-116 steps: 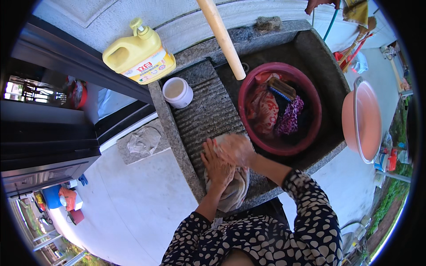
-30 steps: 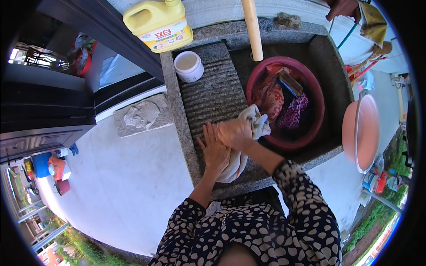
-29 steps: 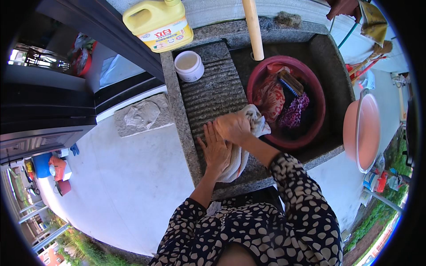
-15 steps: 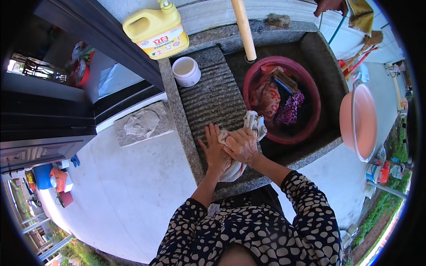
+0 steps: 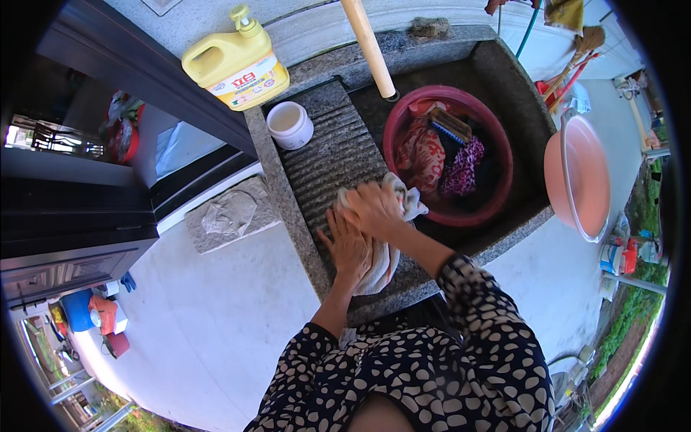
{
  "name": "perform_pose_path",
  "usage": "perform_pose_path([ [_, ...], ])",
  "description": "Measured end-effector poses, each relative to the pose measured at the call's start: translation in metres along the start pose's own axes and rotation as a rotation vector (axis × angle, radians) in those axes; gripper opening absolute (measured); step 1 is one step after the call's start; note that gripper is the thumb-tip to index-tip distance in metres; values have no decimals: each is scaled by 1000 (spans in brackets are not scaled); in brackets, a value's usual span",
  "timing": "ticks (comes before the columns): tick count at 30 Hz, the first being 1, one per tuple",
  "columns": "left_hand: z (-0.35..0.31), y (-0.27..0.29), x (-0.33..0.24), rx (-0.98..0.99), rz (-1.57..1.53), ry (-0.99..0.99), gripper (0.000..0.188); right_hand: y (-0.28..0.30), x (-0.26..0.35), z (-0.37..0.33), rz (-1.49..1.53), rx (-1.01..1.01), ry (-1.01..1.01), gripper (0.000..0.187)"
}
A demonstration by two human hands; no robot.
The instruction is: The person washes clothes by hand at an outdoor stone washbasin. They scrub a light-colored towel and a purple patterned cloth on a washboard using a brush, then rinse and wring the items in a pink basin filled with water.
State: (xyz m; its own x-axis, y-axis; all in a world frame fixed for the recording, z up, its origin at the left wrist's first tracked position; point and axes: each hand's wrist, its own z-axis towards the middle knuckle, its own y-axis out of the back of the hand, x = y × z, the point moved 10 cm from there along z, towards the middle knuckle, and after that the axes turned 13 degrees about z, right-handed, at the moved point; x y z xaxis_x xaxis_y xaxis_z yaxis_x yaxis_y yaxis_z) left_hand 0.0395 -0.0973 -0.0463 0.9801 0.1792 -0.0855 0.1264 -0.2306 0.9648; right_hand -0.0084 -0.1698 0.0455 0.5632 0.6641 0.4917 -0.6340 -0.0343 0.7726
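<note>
Grey stone ridges on the washboard [image 5: 327,155] bear the pale cloth [image 5: 379,272] at the near end, in the head view. The left hand [image 5: 350,247] lies flat against it, fingers spread; the right hand [image 5: 374,209] curls round a bunched fold. If that grip slackens, the loose end could slide right — into the dark-pink tub [image 5: 506,176]. The white jar [image 5: 290,127] blocks the far-left corner — a long stroke could knock it.
</note>
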Motion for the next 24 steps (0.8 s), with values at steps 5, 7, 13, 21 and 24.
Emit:
perform_pose_path([
  [5, -3, -7, -2, 50, 94, -21, 76, 9, 13, -31, 103, 15, 185, 21],
  [7, 2, -19, -6, -3, 107, -1, 80, -17, -20, 1, 74, 34, 33, 22],
  [13, 4, -4, 2, -13, -248, 47, 77, 0, -98, 34, -23, -254, -431, 27],
  [21, 74, 68, -16, -267, -803, -236, 26, 34, -96, -53, 520, -330, -612, 25],
  [24, 0, 91, -28, -631, -691, -201, 16, 50, -35, -70, 316, -351, -329, 16],
])
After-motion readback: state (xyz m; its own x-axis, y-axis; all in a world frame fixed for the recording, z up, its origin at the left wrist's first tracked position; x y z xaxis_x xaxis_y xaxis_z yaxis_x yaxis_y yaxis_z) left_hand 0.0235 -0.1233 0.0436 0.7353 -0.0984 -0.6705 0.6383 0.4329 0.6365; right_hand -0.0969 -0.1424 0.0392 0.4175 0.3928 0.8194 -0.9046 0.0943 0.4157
